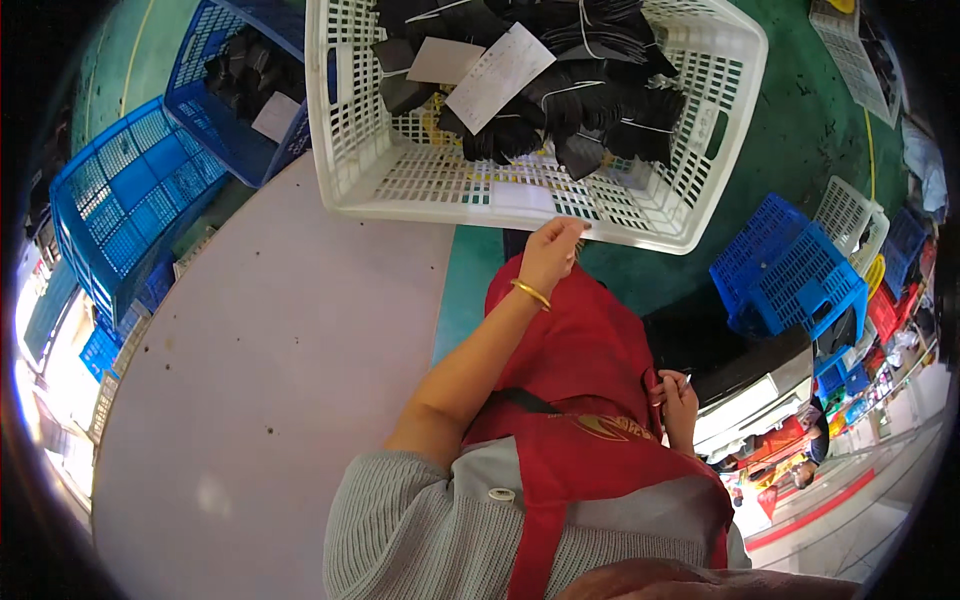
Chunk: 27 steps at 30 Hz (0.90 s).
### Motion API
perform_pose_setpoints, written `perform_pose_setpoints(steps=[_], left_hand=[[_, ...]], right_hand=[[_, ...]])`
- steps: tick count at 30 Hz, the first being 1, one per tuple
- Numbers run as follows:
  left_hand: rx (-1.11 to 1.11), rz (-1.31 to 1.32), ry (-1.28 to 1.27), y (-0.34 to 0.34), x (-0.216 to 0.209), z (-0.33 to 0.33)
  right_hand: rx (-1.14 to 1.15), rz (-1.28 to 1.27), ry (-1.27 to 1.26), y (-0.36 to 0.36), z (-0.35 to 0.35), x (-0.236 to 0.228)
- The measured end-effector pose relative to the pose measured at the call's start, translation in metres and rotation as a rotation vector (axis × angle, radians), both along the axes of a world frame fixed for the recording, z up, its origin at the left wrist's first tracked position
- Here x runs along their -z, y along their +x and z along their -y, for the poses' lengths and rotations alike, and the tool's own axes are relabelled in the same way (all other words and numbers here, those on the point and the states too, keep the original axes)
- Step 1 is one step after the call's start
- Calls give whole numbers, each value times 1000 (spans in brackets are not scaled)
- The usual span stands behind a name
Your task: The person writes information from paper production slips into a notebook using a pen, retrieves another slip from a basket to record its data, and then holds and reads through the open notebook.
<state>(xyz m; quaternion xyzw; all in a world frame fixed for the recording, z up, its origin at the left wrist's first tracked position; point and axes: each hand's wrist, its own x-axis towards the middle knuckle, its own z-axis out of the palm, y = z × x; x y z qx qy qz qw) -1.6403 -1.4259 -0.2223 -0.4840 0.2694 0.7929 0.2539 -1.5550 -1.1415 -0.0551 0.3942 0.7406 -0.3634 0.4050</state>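
My left hand (550, 258), with a gold bangle (531, 293) on its wrist, is closed at the near rim of a white plastic basket (450, 212). Its fingertips overlap the rim; what they hold, if anything, is hidden. Inside the basket lie several tied bundles of flat black pieces (585, 100). A white paper slip (500, 78) with handwriting rests on them, beside a brownish card (444, 60). Lower right, against the red apron (580, 330), my right hand (680, 408) has its fingers bent together. A thin pale tip shows at them, too small to name.
A pale round-edged tabletop (270, 330) fills the left. Beyond it stand a light blue crate (140, 185) and a dark blue crate (235, 150) with black pieces. Blue crates (790, 265) stand on the green floor at right. Other people (785, 445) appear small at lower right.
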Motion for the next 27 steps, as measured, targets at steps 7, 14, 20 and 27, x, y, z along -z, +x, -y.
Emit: perform_pose_setpoints(steps=[7,14,20,27], left_hand=[[-637,195,365,-73,106,64],[-1019,427,116,-114,176,74],[-417,-333,62,-128,-51,-11],[95,-909,135,-173,-244,-148]], right_hand=[[126,26,-68,-6,8,14],[13,35,-86,7,15,15],[203,-318,-124,-75,27,-16],[828,-700,-721,-212,-45,-94]])
